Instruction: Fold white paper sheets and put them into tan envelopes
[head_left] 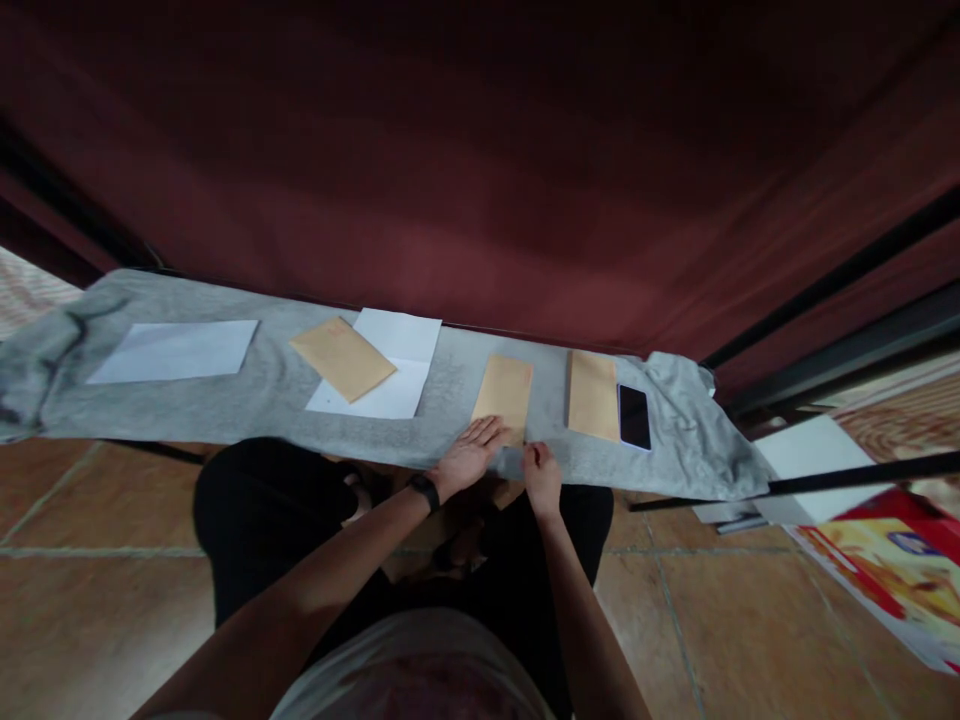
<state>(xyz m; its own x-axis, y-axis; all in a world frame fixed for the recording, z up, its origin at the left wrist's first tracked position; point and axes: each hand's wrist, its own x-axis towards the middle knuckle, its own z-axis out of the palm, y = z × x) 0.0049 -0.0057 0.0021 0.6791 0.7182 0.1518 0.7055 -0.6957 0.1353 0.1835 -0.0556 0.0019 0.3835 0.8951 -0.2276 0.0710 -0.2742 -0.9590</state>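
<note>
A tan paper envelope [504,388] lies on the grey cloth in front of me, its long side pointing away. My left hand [471,450] rests on its near end, palm down with fingers stretched out. At the envelope's near right corner is my right hand [541,478], its fingers curled closed; whatever is between the fingertips is hidden. To the right lies what looks like a stack of similar envelopes [593,396]. Another tan envelope [343,360] sits slanted to the left, partly covering a creased white sheet [409,388].
A dark-screened phone [634,416] touches the right-hand envelopes. White paper [176,351] lies at the left of the narrow, cloth-covered table [277,412]. Dark red fabric [480,200] hangs behind it. A black bar [862,474] and a red printed box [900,570] are at right.
</note>
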